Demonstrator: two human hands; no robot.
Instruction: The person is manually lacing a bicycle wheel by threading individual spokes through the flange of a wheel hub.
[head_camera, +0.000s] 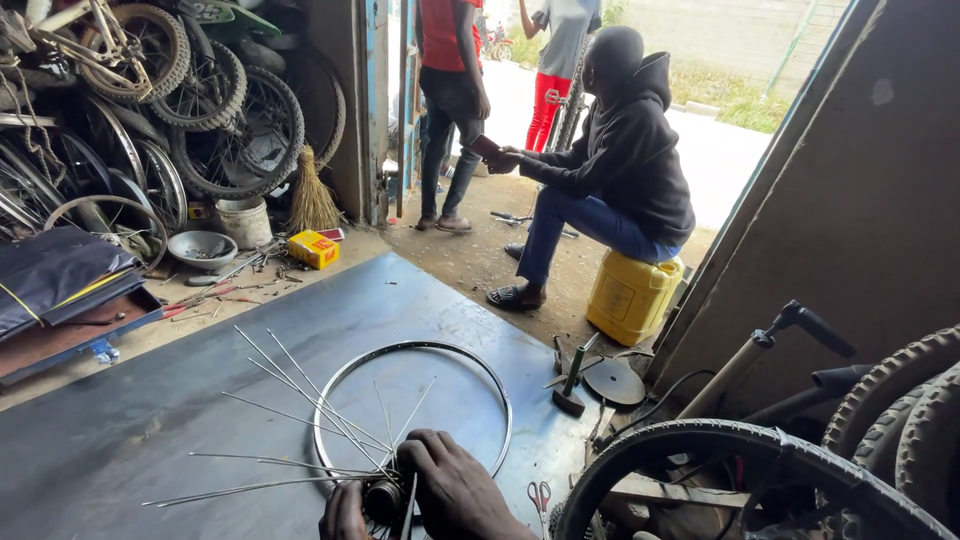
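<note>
Hands (425, 500) grip wheel hub (383, 497), fingers cut off by frame edge.

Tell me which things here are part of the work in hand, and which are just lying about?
In hand:
- hub, held by left hand and right hand
- spokes
- bare rim

Lying about:
- hammer
- scissors
- yellow box
- broom
- white bucket

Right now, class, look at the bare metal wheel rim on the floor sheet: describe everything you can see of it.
The rim is a thin, shiny silver metal hoop, lying flat on the grey metal sheet. It has no tyre. Loose thin spokes fan out from the hub near its lower edge, crossing over the rim to the left. The right hand and left hand rest at the hub.
</note>
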